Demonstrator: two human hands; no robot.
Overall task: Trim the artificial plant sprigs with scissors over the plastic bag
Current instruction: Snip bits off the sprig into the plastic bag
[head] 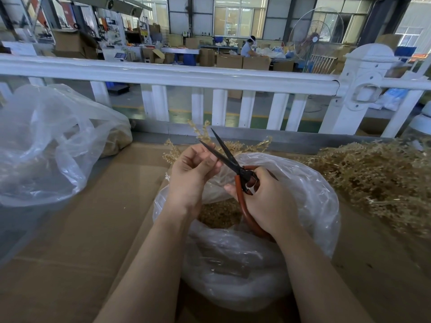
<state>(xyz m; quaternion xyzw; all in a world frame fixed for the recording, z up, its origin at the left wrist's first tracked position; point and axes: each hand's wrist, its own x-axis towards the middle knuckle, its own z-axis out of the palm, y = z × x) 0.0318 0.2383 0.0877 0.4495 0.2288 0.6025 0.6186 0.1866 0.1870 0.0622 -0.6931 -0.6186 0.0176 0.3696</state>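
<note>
I see the golden sprig (205, 138) held up over the open plastic bag (310, 206), its fronds fanning out behind my left hand (193, 173) — fingers curled, pinching its stem. My right hand (263, 201) grips the red handles of the scissors (229, 159), blades parted around the stem. Trimmings (219, 215) lie inside the bag. A pile of untrimmed sprigs (373, 183) sits right — another bag (46, 145) left.

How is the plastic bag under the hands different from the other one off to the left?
The plastic bag under the hands sits upright, mouth rolled open, tan trimmings showing inside. The left bag slumps crumpled, mouth not clearly open, tan material only dimly visible through it. The left bag spreads wider. Both are clear plastic on brown cardboard.
</note>
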